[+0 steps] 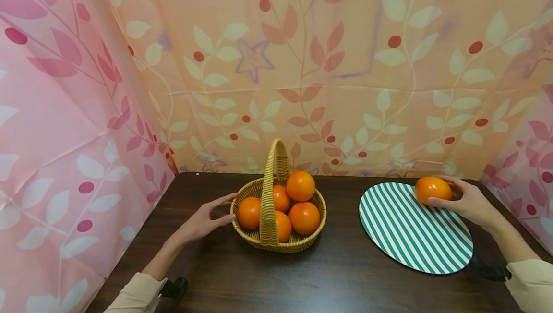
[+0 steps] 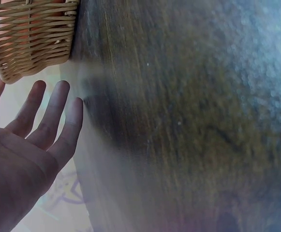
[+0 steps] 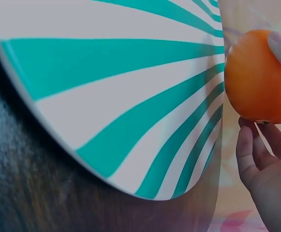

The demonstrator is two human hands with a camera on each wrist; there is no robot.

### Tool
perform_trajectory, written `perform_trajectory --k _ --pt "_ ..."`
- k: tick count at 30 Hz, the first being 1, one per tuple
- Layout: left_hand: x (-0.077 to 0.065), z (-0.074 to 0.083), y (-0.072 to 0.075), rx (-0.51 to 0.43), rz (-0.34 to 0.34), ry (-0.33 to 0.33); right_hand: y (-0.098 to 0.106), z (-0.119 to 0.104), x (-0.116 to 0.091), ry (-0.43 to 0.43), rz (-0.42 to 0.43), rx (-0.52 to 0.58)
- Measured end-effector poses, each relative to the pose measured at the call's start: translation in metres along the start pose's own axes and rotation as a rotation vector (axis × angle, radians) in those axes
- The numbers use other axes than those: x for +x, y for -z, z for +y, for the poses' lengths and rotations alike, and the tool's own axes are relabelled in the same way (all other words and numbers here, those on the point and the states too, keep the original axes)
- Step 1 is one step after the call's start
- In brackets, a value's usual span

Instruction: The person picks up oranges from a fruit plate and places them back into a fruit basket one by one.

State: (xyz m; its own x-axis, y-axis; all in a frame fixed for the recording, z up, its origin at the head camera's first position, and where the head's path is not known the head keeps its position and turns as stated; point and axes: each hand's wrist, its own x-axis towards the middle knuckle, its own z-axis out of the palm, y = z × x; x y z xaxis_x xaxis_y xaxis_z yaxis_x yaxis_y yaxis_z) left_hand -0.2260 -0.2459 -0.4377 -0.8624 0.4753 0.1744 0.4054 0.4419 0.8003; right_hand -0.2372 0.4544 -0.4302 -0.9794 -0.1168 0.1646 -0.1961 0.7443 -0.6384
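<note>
On the right, my right hand [image 1: 474, 203] holds an orange [image 1: 432, 190] between thumb and fingers, over the far end of a green-and-white striped oval placemat [image 1: 416, 236]. The right wrist view shows the thumb on one side of the orange [image 3: 258, 77] and fingers on the other; whether it touches the mat I cannot tell. My left hand [image 1: 200, 222] is at the left rim of a wicker basket [image 1: 298, 246], thumb and fingertips at its edge. Its fingers are spread and loosely extended in the left wrist view, near the basket wall [image 2: 34, 41]. Several oranges [image 1: 305, 218] sit inside the basket.
Everything stands on a dark brown wooden table [image 1: 276, 284]. The basket's tall arched handle [image 1: 269, 198] rises over the oranges. Behind the table's far edge hangs a leaf-patterned cloth [image 1: 302, 73], with a pink one [image 1: 56, 135] along the left side.
</note>
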Motion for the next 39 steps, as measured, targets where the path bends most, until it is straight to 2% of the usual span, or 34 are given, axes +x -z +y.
perform_trajectory --k 9,19,27,39 --pt "-0.001 -0.002 0.000 0.010 0.006 0.000 -0.003 -0.006 -0.006 -0.015 0.019 -0.007" --pt "-0.001 -0.001 -0.001 0.012 0.010 -0.004 -0.009 -0.018 -0.005 0.022 0.047 0.012" --pt "-0.001 -0.001 -0.001 -0.001 0.003 -0.011 -0.021 -0.040 -0.003 0.079 0.056 0.037" --pt "0.000 0.000 0.000 0.020 0.011 -0.023 -0.045 -0.077 0.010 0.210 0.039 0.133"
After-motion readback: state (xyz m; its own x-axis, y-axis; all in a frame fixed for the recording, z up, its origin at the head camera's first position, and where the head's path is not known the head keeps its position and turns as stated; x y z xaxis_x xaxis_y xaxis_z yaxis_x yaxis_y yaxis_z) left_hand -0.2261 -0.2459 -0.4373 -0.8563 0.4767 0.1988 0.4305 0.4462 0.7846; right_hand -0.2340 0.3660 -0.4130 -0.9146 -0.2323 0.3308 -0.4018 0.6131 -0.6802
